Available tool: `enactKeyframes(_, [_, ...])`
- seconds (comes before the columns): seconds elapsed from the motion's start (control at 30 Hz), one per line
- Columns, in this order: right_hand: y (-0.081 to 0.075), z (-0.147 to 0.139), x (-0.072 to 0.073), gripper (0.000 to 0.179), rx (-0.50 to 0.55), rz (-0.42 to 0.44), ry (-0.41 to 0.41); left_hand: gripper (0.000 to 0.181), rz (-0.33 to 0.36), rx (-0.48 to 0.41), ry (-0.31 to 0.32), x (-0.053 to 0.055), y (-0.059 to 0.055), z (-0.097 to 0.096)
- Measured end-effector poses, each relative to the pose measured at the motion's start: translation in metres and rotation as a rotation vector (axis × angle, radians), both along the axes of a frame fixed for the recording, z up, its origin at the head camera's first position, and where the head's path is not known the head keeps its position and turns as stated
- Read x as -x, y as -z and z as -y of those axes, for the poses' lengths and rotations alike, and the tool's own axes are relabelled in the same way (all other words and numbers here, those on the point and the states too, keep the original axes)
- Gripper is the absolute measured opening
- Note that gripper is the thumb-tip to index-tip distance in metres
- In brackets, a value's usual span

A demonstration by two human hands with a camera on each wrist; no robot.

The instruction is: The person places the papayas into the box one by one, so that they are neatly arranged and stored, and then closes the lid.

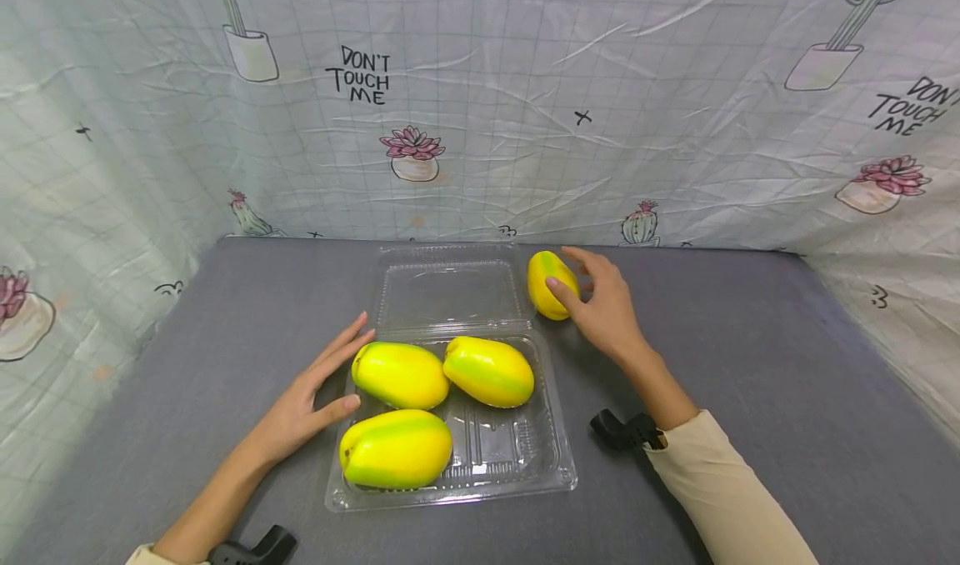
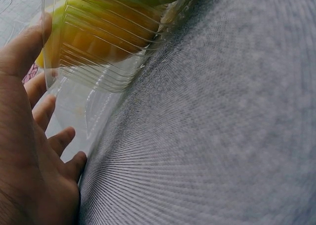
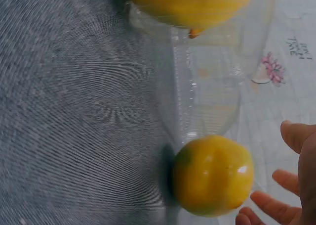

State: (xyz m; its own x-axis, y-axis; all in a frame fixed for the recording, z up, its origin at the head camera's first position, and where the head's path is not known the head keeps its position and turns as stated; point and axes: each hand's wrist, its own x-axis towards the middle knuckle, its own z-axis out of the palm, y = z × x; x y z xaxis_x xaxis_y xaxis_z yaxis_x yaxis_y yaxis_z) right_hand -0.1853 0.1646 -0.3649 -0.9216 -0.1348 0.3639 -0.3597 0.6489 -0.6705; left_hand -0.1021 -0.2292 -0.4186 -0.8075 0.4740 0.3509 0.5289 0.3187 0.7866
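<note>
My left hand [image 1: 303, 402] spreads along the left side of a clear plastic clamshell box [image 1: 517, 465], thumb and fingers straight at its wall. Inside the box lie three yellow-green papayas: one at the back left [image 1: 401, 375], one at the back right [image 1: 489, 372] and one at the front left [image 1: 396, 449]. A fourth papaya [image 1: 551, 286] rests on the table to the right of the raised-edge lid [image 1: 453, 290]. Around its right side my right hand [image 1: 606, 302] stands with loosely bent fingers; the right wrist view shows a gap between thumb and papaya [image 3: 213, 175].
The lid lies folded back flat behind the box, on the grey tabletop [image 1: 750, 365]. A patterned white curtain [image 1: 510, 132] rises along the table's back edge and both sides. Black wrist mounts [image 1: 626, 430] sit at both sleeves.
</note>
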Motion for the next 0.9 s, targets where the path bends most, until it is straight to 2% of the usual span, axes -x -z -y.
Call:
enactKeyframes(0.27, [0.008,0.003,0.006,0.063,0.003,0.069,0.052,0.072,-0.007,-0.005,0.009,0.000,-0.001,-0.002])
enactKeyframes(0.53, [0.013,0.007,0.011,0.068,0.002,0.095,0.066,0.070,-0.029,-0.018,0.021,0.000,-0.001,-0.002])
enactKeyframes(0.9, [0.015,0.005,0.011,0.060,-0.064,0.115,0.058,0.072,-0.004,-0.003,0.007,0.000,0.001,0.000])
